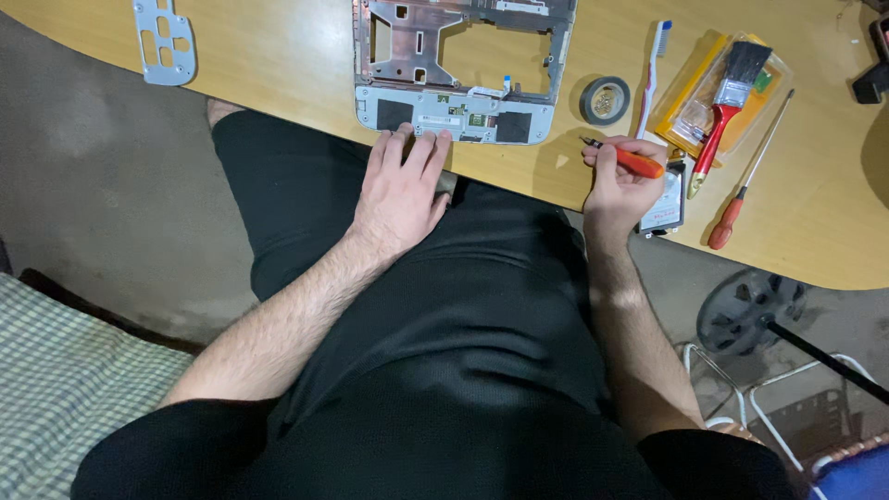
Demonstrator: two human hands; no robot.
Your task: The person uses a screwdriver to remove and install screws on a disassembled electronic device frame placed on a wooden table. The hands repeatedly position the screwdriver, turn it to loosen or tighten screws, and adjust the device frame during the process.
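Note:
A stripped grey laptop chassis (454, 111) lies on the wooden table (278, 56) in front of me. My left hand (403, 190) rests flat, fingers apart, with its fingertips touching the chassis's near edge. My right hand (622, 183) is closed around a small orange-handled screwdriver (637, 161), whose tip points left above the table, apart from the chassis. Under my right hand lies a silver hard drive (669, 204), partly hidden.
A black tape roll (605, 100), a toothbrush (654, 69), a red-handled paintbrush (727, 102) on a yellow packet, and a long red-handled screwdriver (750, 176) lie at the right. A grey metal bracket (164, 42) sits far left. A fan (745, 310) and wire rack stand on the floor.

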